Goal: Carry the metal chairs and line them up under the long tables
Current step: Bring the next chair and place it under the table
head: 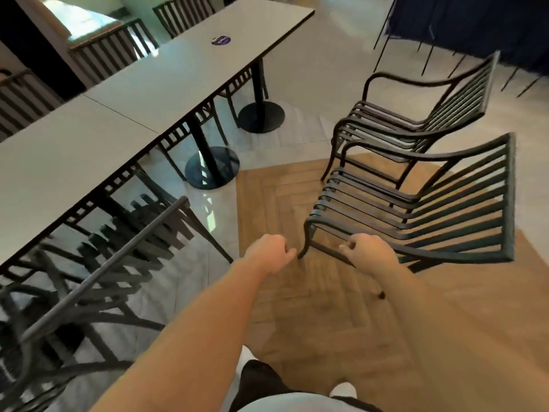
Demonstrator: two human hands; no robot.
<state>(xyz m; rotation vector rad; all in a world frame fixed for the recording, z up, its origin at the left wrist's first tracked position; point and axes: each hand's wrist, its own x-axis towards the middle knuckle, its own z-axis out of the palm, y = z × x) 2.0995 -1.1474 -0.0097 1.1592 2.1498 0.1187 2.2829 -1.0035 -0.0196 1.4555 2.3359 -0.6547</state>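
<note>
A black slatted metal chair (416,209) stands on the wooden floor right in front of me, its seat facing the long grey tables (142,93). My right hand (368,252) is shut around its near armrest. My left hand (271,252) has its fingers curled at that armrest's front bend, touching it. A second identical chair (416,114) stands just behind the first one, apart from the tables. At the lower left, a chair (113,263) is tucked under the table's near edge, with further chair backs showing under the edge beyond it.
Two round black pedestal bases (212,168) (261,117) hold up the tables. More chairs (184,13) stand along the tables' far side. A purple sticker (221,40) lies on the far table. Thin dark legs and dark blue fabric (475,25) fill the top right.
</note>
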